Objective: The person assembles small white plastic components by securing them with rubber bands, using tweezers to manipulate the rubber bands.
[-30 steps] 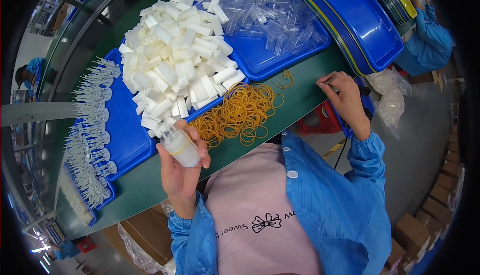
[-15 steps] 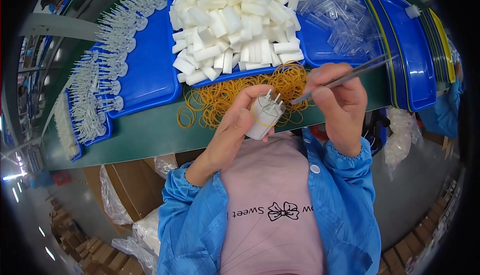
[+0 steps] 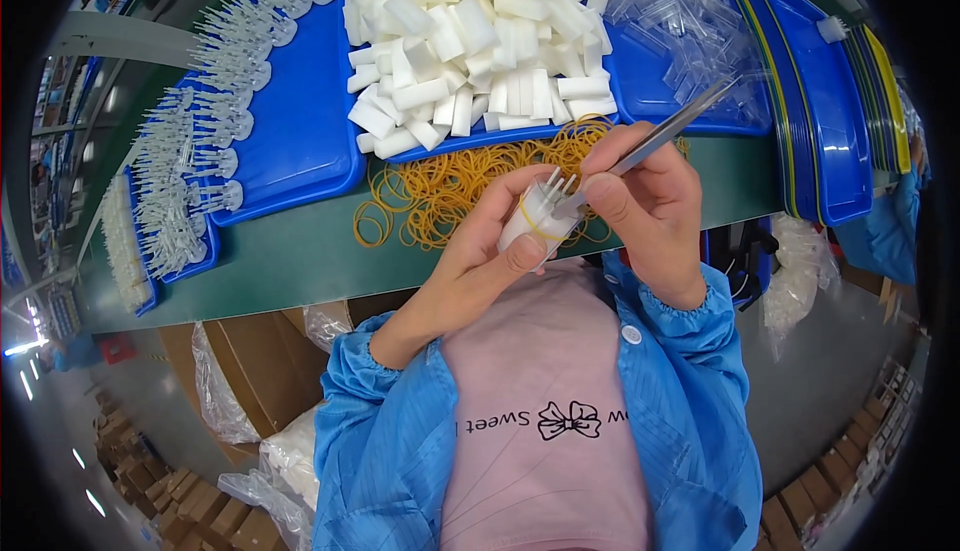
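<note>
In our left hand [image 3: 472, 263], curled closed with the thumb along its near side, we hold a small clear-walled container [image 3: 517, 232] with a white filling, tilted above the near edge of the green worktop [image 3: 290, 263]. A yellow rubber band [image 3: 530, 217] runs around it, and thin white prongs [image 3: 557, 183] stick out of its upper end. Our right hand [image 3: 652, 213] is pinched closed on metal tweezers [image 3: 672, 129], their lower end beside the prongs; we cannot tell whether they touch. Just beyond lies a heap of yellow rubber bands [image 3: 430, 194], then white foam blocks [image 3: 485, 41] piled on a blue tray. White pronged pieces [image 3: 185, 176] stand to our left; clear plastic pieces [image 3: 680, 21] lie to our right.
</note>
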`<state>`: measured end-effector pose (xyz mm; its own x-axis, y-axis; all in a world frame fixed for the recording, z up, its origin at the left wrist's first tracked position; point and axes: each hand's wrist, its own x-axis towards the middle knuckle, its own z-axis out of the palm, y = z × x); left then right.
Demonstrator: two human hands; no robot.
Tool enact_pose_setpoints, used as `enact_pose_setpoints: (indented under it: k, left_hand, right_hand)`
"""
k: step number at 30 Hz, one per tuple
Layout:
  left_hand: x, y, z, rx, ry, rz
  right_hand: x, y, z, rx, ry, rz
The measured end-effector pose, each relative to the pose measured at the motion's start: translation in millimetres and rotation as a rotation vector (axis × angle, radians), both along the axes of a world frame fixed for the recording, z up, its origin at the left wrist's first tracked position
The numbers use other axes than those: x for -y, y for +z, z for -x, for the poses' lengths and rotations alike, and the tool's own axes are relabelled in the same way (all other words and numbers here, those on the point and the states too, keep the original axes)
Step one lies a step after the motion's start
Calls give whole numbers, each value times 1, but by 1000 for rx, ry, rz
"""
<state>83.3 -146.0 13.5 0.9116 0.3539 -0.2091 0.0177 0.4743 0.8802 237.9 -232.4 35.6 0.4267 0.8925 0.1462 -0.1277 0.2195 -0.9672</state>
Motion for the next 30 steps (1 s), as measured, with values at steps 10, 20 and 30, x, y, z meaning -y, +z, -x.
enact_pose_setpoints:
  k: [10, 20, 30]
  left_hand:
    - [2, -3, 5, -22, 76, -472]
    - [-3, 1, 4, -1, 1, 6]
    - [-1, 2, 3, -8, 36, -33]
  right_hand:
    - [2, -8, 2, 267, -98, 4]
    - [2, -12, -15, -62, -19, -52]
    - [-1, -1, -13, -70, 111, 3]
